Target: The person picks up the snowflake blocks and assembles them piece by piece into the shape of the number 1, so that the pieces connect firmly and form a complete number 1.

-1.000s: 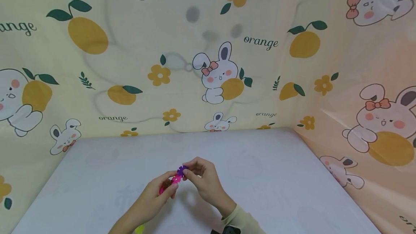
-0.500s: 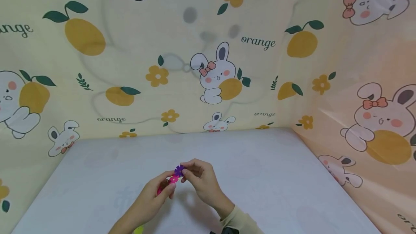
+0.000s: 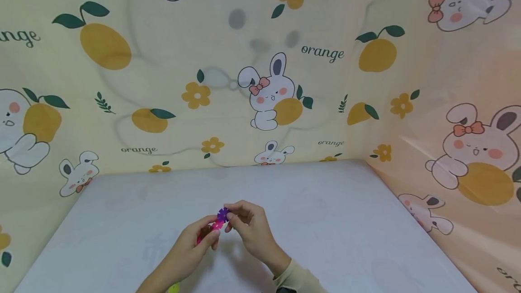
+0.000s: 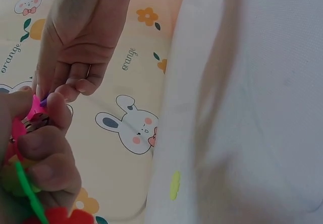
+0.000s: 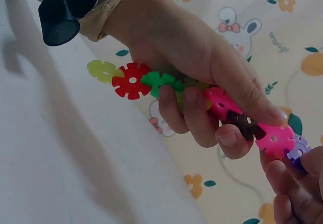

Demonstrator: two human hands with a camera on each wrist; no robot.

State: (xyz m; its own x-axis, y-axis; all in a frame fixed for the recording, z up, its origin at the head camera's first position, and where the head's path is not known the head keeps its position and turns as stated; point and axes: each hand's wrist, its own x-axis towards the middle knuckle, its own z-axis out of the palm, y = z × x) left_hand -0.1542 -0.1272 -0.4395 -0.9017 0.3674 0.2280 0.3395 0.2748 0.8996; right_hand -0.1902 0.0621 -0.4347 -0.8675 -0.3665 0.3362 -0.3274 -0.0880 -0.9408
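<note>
A chain of slotted plastic snowflake discs runs through my left hand (image 3: 195, 243), which grips it from the side. In the right wrist view the chain shows a yellow-green disc (image 5: 103, 71), a red disc (image 5: 132, 80), a green disc (image 5: 160, 82), pink ones and a dark brown disc (image 5: 246, 125). At its far end sits a pink disc (image 5: 275, 139), right against a purple snowflake disc (image 3: 223, 214). My right hand (image 3: 256, 232) pinches that purple disc between thumb and fingers. Part of the chain is hidden behind the left fingers.
Both hands are above a white table (image 3: 346, 229) that casts back their shadows. A small yellow piece (image 4: 175, 185) lies on the white surface. Cloth walls (image 3: 163, 71) with rabbit and orange prints rise behind and at the sides.
The scene and both hands have shifted slightly left in the head view. The grip on the chain and the pinch on the purple disc look nearly the same.
</note>
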